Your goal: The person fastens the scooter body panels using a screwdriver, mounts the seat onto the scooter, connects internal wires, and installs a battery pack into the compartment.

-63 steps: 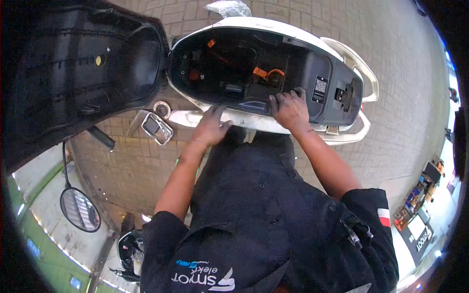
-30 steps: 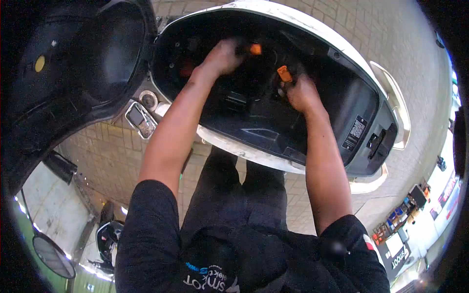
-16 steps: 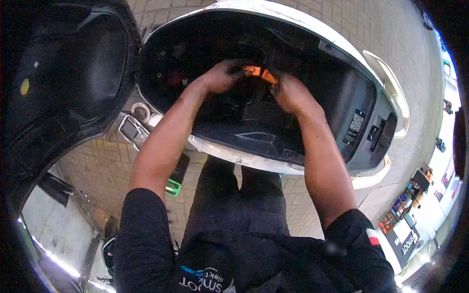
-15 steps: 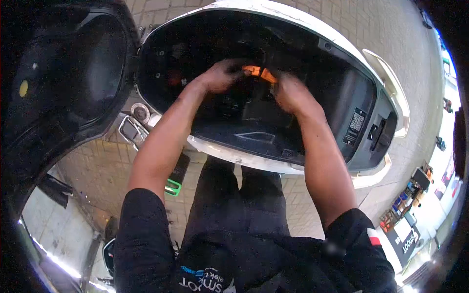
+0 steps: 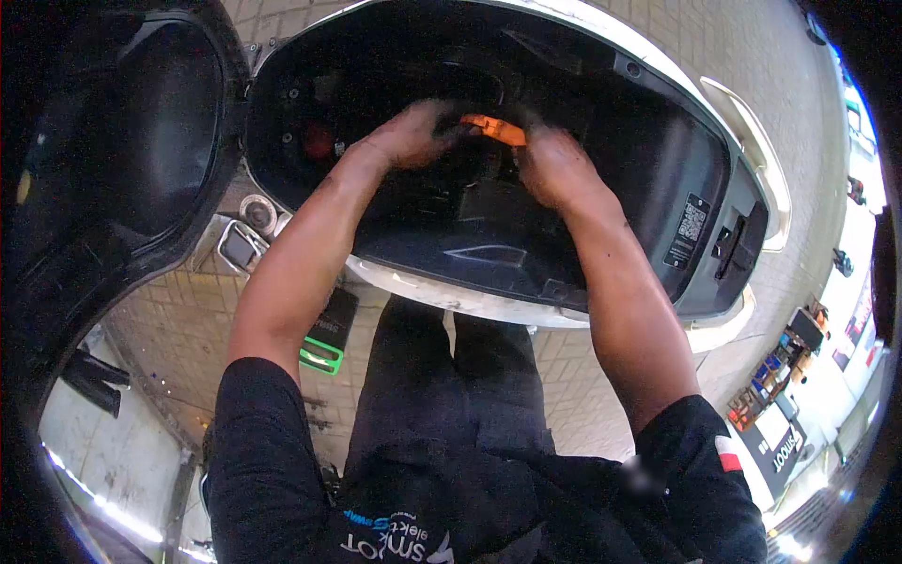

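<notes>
We grip the orange connector [image 5: 498,130] between left hand [image 5: 420,133], nine o'clock, and right hand [image 5: 557,166], four o'clock; skewed force could damage it.

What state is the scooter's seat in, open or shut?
Open: the seat is swung back, its underside showing, and the compartment is uncovered, with the left hand and right hand on orange connectors inside.
</notes>
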